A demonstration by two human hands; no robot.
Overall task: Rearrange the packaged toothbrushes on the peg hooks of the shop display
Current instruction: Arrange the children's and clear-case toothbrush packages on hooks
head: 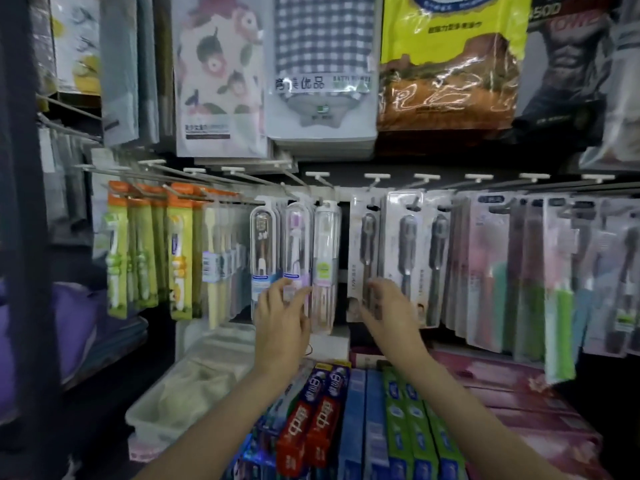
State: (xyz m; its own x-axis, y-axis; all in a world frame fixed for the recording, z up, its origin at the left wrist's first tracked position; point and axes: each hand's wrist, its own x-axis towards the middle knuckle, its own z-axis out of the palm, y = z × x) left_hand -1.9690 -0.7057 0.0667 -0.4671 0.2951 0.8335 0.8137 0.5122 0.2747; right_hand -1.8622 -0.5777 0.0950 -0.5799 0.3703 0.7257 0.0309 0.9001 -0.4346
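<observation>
Landmark: the gap of bare back panel [343, 244] in the middle of the toothbrush row served as the reference.
Toothbrush packs: packaged toothbrushes hung from a row of peg hooks [317, 180] on both sides of the gap.
Clear cases: three clear-cased toothbrushes [294, 258] hung just left of the gap.
Dark brush packs: carded packs with dark brushes [367, 258] hung just right of the gap.
Orange-topped packs: green and yellow packs [180, 251] hung well to the left of the gap.
Pink and green packs: these [491, 271] hung well to the right of the gap.
Left hand: the left hand [282, 313] was raised to the lower ends of the clear cases left of the gap, fingers spread and fairly straight, fingertips touching the cases; no grip was visible.
Right hand: the right hand [388, 310] was at the bottom of the first dark brush pack right of the gap, fingers bent against it; blur hid whether it pinched the pack.
Hands: apart, one on each side of the gap.
Below the gap: boxed toothpaste [322, 417] lay in rows.
Above the gap: bagged towels [322, 64] hung.
</observation>
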